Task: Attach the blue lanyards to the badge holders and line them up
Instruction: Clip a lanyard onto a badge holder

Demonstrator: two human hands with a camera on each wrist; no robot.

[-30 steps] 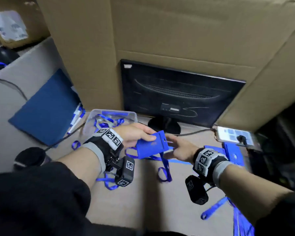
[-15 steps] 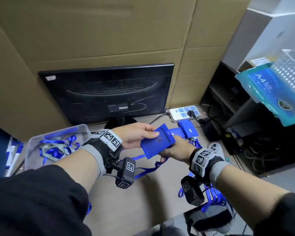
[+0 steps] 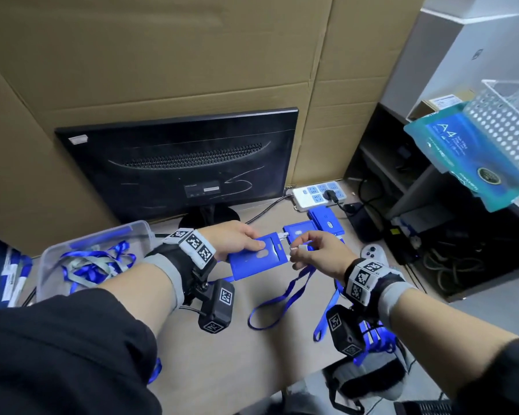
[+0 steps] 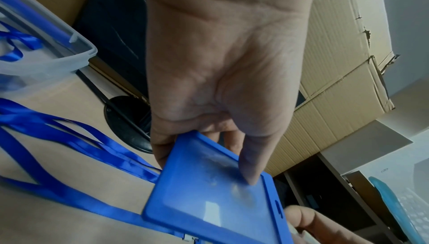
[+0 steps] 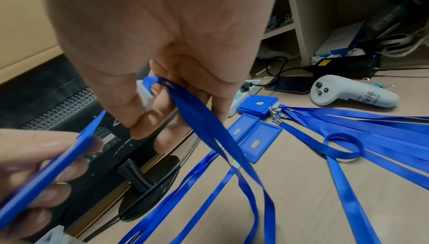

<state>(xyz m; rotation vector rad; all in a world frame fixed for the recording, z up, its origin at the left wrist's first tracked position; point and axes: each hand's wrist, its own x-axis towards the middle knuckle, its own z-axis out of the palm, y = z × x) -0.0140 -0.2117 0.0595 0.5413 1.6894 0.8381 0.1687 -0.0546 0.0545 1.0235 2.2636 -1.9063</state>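
My left hand (image 3: 237, 239) grips a blue badge holder (image 3: 259, 256) above the desk, thumb on top, fingers under it; the left wrist view shows the thumb pressed on the badge holder (image 4: 216, 189). My right hand (image 3: 318, 250) pinches the white clip (image 5: 145, 94) of a blue lanyard (image 3: 285, 295) just right of the holder's slotted end. The strap of the lanyard (image 5: 209, 132) hangs from those fingers down to the desk. More badge holders (image 3: 315, 224) lie behind my right hand, with several lanyards (image 5: 371, 128) attached and spread out.
A black monitor (image 3: 177, 166) stands against cardboard sheets behind my hands. A clear plastic bin (image 3: 132, 235) with lanyards sits at left. A power strip (image 3: 315, 194), a grey controller (image 5: 348, 92) and a power brick (image 5: 345, 66) lie at right, by shelves.
The view swung right. My right hand came off the badge holder's end and now pinches the lanyard's clip next to it. The left hand keeps its grip on the holder.
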